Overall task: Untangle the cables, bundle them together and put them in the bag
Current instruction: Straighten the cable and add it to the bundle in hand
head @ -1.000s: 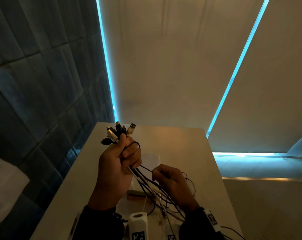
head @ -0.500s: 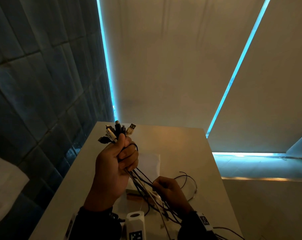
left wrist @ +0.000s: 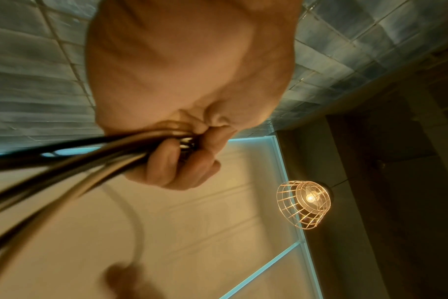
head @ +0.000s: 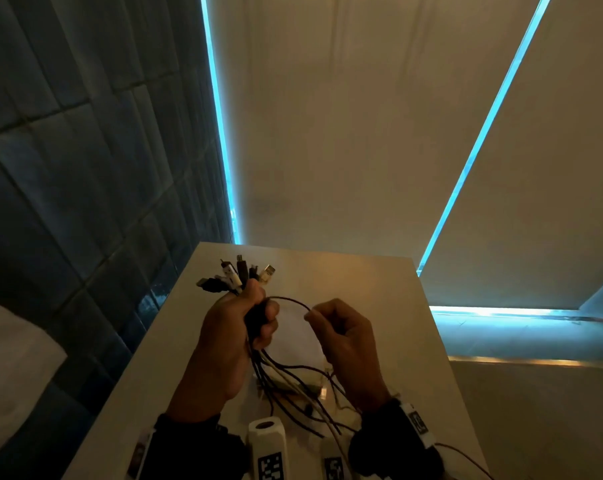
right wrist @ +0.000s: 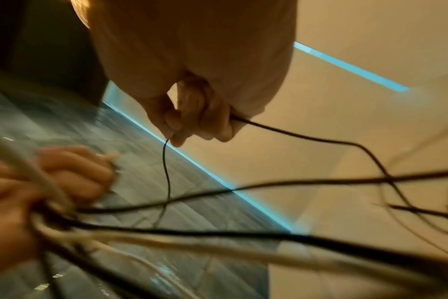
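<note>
My left hand (head: 239, 327) grips a bundle of black and white cables (head: 286, 379) in a fist above the table, and their plugs (head: 236, 275) fan out above the thumb. The same fist shows in the left wrist view (left wrist: 182, 153), where the cables (left wrist: 72, 161) run off to the left. My right hand (head: 341, 336) pinches one thin black cable (head: 291, 301) that arcs over from the left fist; in the right wrist view its fingertips (right wrist: 177, 137) hold that thin cable (right wrist: 165, 161). The loose ends trail down onto the table. A whitish flat bag (head: 298, 336) lies under the hands, mostly hidden.
The pale table (head: 369, 289) is narrow, with a dark tiled wall (head: 85, 168) close on the left and a drop on the right edge. A lit wire-cage lamp (left wrist: 304, 204) hangs overhead. Blue light strips (head: 220, 133) edge the blinds behind.
My right hand has risen from low among the trailing cables to level with the left fist, drawing one thin black cable up into an arc. The left hand has hardly moved.
</note>
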Tool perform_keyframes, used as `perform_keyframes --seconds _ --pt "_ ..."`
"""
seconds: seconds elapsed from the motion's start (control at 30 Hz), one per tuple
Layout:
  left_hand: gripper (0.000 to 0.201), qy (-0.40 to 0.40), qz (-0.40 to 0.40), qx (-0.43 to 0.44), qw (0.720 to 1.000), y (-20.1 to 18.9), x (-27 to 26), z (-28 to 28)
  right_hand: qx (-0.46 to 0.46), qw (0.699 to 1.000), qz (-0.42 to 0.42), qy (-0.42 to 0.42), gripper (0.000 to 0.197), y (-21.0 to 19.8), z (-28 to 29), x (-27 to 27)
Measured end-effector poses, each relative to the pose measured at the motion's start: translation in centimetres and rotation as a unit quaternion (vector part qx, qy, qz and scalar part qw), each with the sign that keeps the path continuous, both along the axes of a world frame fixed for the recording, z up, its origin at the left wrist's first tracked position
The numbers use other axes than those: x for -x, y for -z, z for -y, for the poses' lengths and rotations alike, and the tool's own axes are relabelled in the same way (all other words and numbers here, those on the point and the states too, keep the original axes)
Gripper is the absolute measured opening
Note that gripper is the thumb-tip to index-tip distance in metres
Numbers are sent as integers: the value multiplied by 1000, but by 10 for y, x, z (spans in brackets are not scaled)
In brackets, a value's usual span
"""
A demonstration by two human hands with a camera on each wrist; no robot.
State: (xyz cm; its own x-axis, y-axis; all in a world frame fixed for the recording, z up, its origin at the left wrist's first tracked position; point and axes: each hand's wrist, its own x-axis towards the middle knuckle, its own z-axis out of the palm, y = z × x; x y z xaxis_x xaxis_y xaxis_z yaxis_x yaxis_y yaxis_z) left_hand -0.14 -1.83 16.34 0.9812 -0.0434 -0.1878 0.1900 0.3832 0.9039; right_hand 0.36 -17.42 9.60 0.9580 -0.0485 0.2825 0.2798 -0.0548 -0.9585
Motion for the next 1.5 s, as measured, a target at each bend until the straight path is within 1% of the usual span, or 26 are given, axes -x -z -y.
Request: perform_keyframes --seconds 0.07,0.1,0.17,0.27,0.4,0.5,0.63,0.77,0.93,1.1,1.23,1.33,1.43,1.5 --pt "31 -10 -2 -29 1000 1 1 4 -33 997 28 -61 15 -23 -4 6" --pt "32 -16 -1 -30 999 1 2 5 -40 995 30 -89 16 -28 -6 8" --pt "33 -26 5 2 1000 -2 2 6 -35 991 27 -123 16 -31 -6 11" --pt "31 -38 14 65 997 -6 3 6 -24 991 6 -131 16 -26 -3 12" --pt "31 -51 31 89 994 -5 2 9 -17 988 -40 -150 20 -21 3 10" --pt "28 -40 41 132 990 -6 4 11 -3 986 -53 -159 19 -13 5 11" --pt "27 -17 61 175 983 -5 5 9 -14 985 -81 -154 22 4 9 11" --pt "27 -19 65 184 981 -4 5 9 7 985 -85 -152 21 23 8 9" --pt "31 -10 67 193 979 -3 4 7 3 982 -123 -146 19 50 8 5" --pt "29 -13 72 183 980 -3 6 4 50 978 -162 -120 21 84 10 4" --pt "29 -9 74 181 981 -2 5 3 63 975 -179 -113 19 97 10 0" --pt "30 -5 76 190 979 -4 3 -1 79 972 -194 -108 22 111 13 -1" --pt "32 1 59 182 981 -3 1 -4 118 964 -220 -95 26 127 17 1" --pt "30 5 41 169 985 -3 0 -6 136 963 -220 -72 23 124 17 -2"
